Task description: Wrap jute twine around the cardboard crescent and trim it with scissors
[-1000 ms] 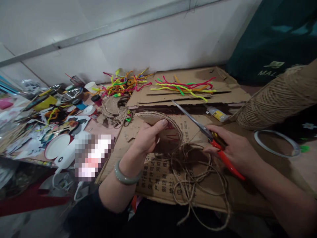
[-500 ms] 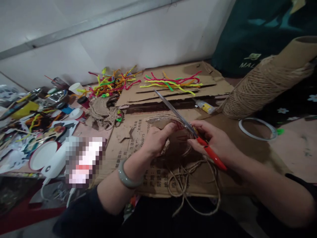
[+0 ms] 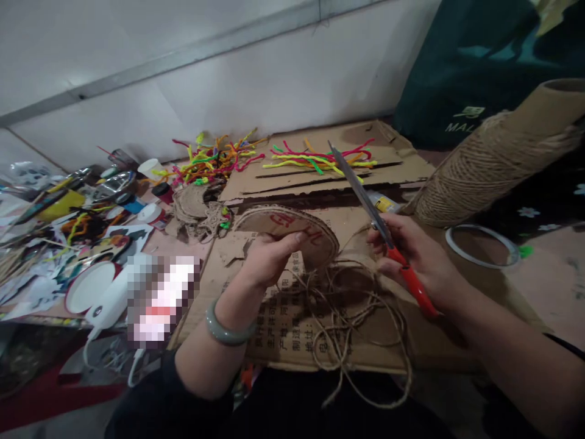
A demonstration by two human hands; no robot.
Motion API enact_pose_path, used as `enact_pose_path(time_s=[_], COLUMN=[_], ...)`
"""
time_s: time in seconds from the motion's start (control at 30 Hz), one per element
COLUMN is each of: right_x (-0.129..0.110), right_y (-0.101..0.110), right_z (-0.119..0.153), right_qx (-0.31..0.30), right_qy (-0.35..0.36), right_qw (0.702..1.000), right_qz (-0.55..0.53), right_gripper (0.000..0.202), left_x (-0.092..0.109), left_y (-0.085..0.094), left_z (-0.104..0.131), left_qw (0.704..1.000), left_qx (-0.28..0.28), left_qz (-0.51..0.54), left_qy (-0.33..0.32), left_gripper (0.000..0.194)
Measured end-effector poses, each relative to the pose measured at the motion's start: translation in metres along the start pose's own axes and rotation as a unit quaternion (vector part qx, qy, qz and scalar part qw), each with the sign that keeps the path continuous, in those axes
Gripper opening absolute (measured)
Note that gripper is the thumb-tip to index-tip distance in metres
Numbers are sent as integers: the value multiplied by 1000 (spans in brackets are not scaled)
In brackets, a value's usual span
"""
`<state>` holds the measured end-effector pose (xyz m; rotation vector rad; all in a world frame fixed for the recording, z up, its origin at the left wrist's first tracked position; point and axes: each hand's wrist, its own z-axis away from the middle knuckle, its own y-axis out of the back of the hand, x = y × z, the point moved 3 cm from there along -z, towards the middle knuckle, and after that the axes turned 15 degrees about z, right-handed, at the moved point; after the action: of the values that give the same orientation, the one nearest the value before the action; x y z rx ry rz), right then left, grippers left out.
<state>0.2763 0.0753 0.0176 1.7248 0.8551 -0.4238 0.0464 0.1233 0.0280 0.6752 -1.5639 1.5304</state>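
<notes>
My left hand [image 3: 269, 259] grips a round cardboard disc [image 3: 311, 235] with red marks, thumb on top and fingers beneath. Twine edges the disc along its rim. In my right hand [image 3: 406, 250] lies a pair of scissors [image 3: 381, 222] with red handles, its blades together and pointing up and away. A thin strand appears to run from the disc toward my right fingertips. Loose twine [image 3: 347, 329] sprawls in loops below the disc, over the printed cardboard sheet [image 3: 283, 323] and its near edge.
A big spool of twine [image 3: 484, 164] leans at the right, near a clear ring [image 3: 479, 247]. Farther back are colourful fuzzy stems [image 3: 320, 160] and a glue tube [image 3: 382, 202]. Paint jars [image 3: 153, 214], a white device [image 3: 109, 292] and twine-covered cardboard shapes [image 3: 192, 210] crowd the left.
My hands have moved apart. The disc has turned, showing its red-marked face, and shifted left. The scissors have gone right, away from the disc's rim.
</notes>
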Motion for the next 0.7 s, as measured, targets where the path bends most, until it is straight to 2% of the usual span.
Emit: enact_pose_path(time_s=[0.1, 0.2, 0.4, 0.7], right_x=[3, 0, -6, -5], right_y=[1, 0, -3, -2], right_z=[2, 2, -1, 0], right_qx=[-16, -30, -39, -26], right_qy=[16, 30, 69, 96], right_qw=[997, 993, 984, 974], right_qz=[67, 110, 159, 203], right_gripper=[53, 50, 48, 50], left_x=[10, 14, 16, 18], left_y=[-4, -5, 0, 0], left_z=[0, 0, -2, -6], left_qw=[998, 996, 996, 993], left_qx=[-21, -17, 6, -16], left_qz=[45, 66, 65, 98], left_qy=[-43, -58, -63, -70], left_gripper=[33, 31, 39, 34])
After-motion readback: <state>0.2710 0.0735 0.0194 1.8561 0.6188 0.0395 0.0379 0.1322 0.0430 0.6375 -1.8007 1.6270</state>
